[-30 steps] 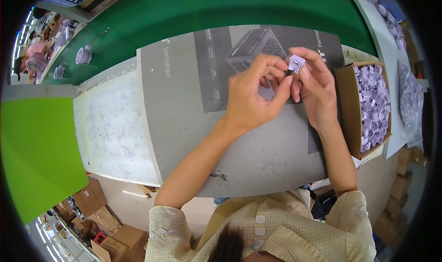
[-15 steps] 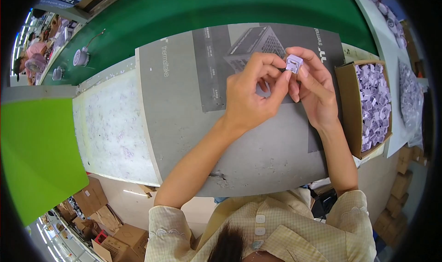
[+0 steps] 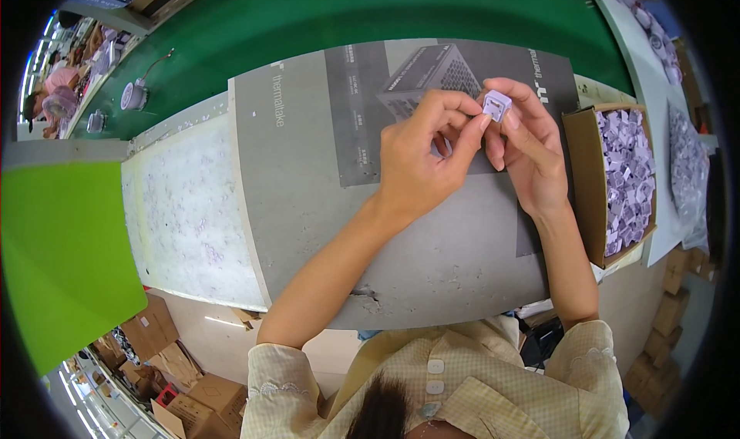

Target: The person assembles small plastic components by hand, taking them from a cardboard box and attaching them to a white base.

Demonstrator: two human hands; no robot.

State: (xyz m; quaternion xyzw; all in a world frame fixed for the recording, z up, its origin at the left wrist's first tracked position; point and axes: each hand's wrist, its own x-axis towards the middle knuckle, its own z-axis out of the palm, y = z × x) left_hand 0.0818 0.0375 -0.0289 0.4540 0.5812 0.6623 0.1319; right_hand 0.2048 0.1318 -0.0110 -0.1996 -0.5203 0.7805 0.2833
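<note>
A small, light-purple square plastic piece (image 3: pixel 496 106) with a recessed, cut-out face is up between my fingertips, over the far right part of a grey printed cardboard sheet (image 3: pixel 308 231). My right hand (image 3: pixel 533 150) pinches it from the right side, with the thumb along its lower edge. From the left, my left hand (image 3: pixel 428 146) has thumb and index finger closed together at the piece's lower left corner. Whether those fingertips hold another tiny part cannot be made out.
An open cardboard box (image 3: pixel 583 161) full of similar purple pieces stands right of the sheet. Beyond lies a green belt (image 3: pixel 308 15) with a round purple wired part (image 3: pixel 133 96) on it. A white scuffed panel (image 3: pixel 189 215) and a bright green board (image 3: pixel 69 262) lie left.
The purple piece has tilted and moved slightly right in my right fingers. My left hand stays nearly in place, fingertips still at it. The wired part on the belt sits slightly further left.
</note>
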